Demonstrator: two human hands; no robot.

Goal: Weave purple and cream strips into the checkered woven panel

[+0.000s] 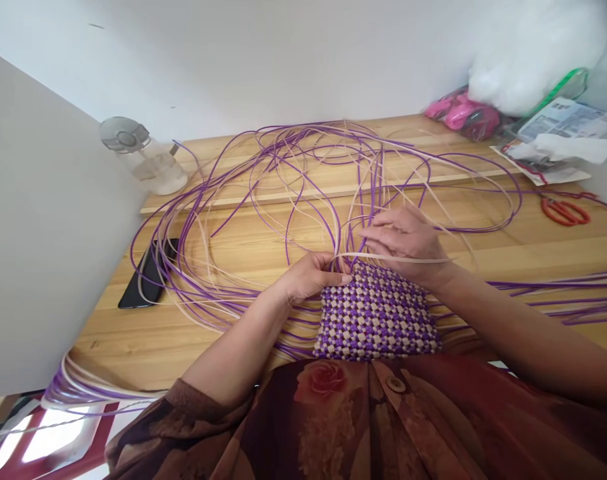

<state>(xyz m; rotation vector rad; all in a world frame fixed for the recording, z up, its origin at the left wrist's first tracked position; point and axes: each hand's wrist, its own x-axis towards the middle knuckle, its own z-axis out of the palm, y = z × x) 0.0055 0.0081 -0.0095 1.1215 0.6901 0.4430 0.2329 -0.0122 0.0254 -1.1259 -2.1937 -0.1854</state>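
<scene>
A woven panel (pixel 378 313) in a purple and beige checker pattern lies on the table close to my body. My left hand (pixel 313 277) grips its upper left corner, thumb on top and fingers partly hidden behind. Above the panel's far edge, my right hand (pixel 406 243) has its fingers bent together at a purple strand (pixel 362 248); the exact fingertip contact is small. One flat beige strand (pixel 383 257) runs from beside my left hand across the right palm. Loose purple and beige strands (pixel 278 150) fan out from the panel and loop over the table.
Strands cross a black phone (pixel 151 273) at left. A clear jug (pixel 158 167) with a grey lid stands by the wall. At right lie red-handled scissors (pixel 565 210), papers (pixel 568 123), a pink bundle (pixel 463 113) and a white fluffy bag (pixel 533 57). A raised wooden ledge (pixel 223 200) crosses the table.
</scene>
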